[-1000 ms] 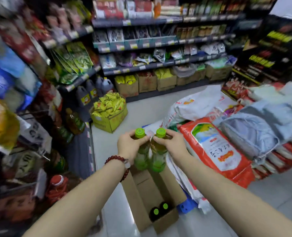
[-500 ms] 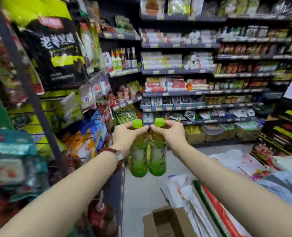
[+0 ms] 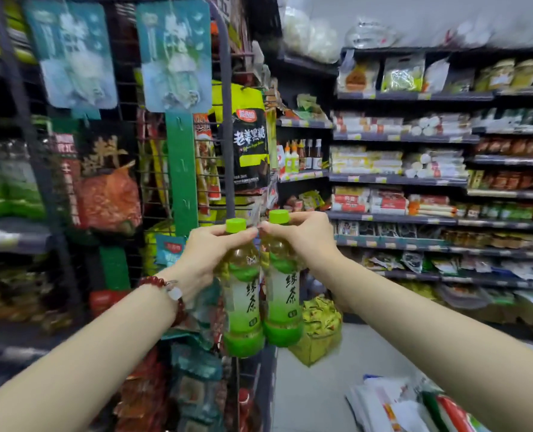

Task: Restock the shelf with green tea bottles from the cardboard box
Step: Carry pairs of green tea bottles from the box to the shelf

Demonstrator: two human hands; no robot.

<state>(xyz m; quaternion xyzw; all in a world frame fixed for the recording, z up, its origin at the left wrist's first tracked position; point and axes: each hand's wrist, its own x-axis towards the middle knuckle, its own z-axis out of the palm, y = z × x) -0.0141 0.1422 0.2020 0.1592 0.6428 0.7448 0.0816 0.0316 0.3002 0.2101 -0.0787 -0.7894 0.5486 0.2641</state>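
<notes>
Two green tea bottles with bright green caps hang upright side by side in front of me. My left hand [image 3: 207,254] grips the neck of the left bottle [image 3: 242,307]; a red bead bracelet sits on that wrist. My right hand [image 3: 302,236] grips the neck of the right bottle [image 3: 282,304]. The bottles touch each other at chest height, in front of a wire rack of hanging packets. The cardboard box is out of view.
A wire rack [image 3: 224,126] with hanging snack packets stands close on the left. Dark shelves [image 3: 399,179] full of packaged goods fill the right and back. A yellow-green carton [image 3: 316,335] sits on the floor ahead. Sacks [image 3: 393,406] lie at the lower right.
The view has risen from the floor and box to the shelves and swung left. Both bottles stay in my hands, lifted up and carried closer to the wire rack.
</notes>
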